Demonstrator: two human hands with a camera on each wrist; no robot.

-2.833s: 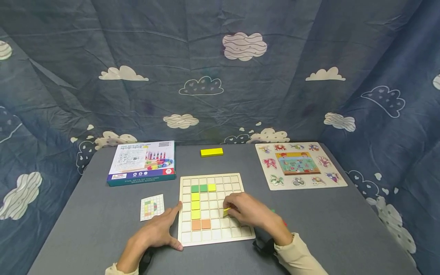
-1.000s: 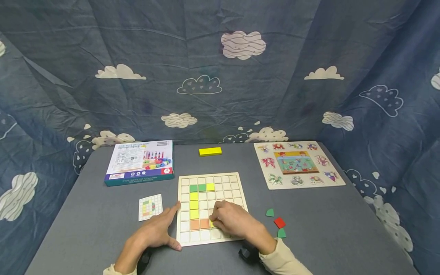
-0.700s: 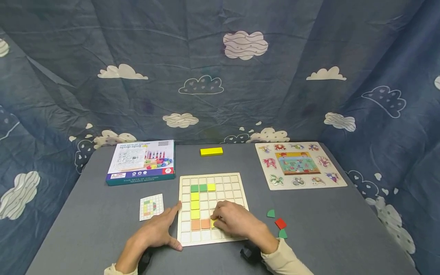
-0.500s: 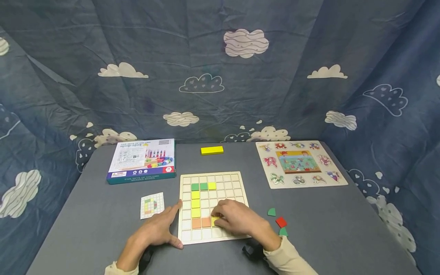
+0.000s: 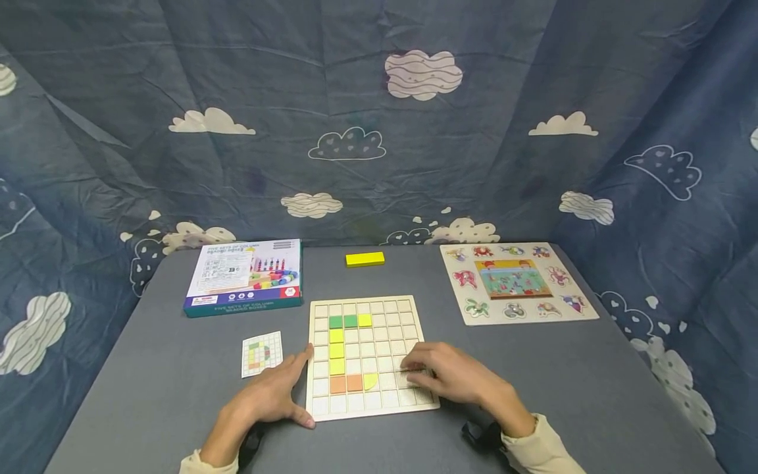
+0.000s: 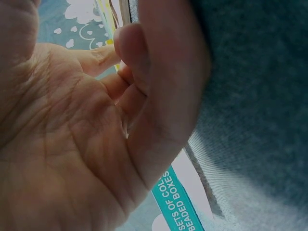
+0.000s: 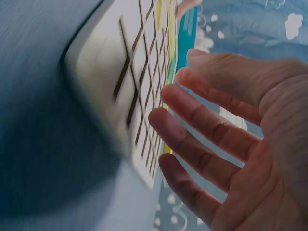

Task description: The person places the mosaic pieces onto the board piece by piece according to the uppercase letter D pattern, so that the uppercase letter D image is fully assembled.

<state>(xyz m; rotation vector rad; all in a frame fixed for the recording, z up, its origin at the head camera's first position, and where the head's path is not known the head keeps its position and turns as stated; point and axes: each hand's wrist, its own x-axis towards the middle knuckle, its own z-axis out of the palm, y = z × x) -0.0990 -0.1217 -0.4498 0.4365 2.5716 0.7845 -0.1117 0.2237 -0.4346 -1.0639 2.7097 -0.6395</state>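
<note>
A wooden grid board (image 5: 387,401) lies in the middle of the table. It bears green tiles (image 5: 335,322), several yellow square tiles (image 5: 336,351), orange tiles (image 5: 337,384) and, right of the orange ones, a yellow tile with a rounded corner (image 5: 370,382). My left hand (image 5: 269,395) rests at the board's left edge, fingers and thumb spread along it. Above the board's right side is my right hand (image 5: 453,374), its fingers apart and slightly bent. The right wrist view shows that hand (image 7: 231,130) holding nothing, beside the board's corner.
A small pattern card (image 5: 262,354) lies left of the board. Behind stand a flat printed box (image 5: 243,276) and a yellow block (image 5: 364,259). A picture puzzle board (image 5: 515,283) lies at the back right.
My right hand has carried the yellow rounded tile left into the orange row, let it go and drawn back rightward, covering the loose green and red pieces. My left hand stays put.
</note>
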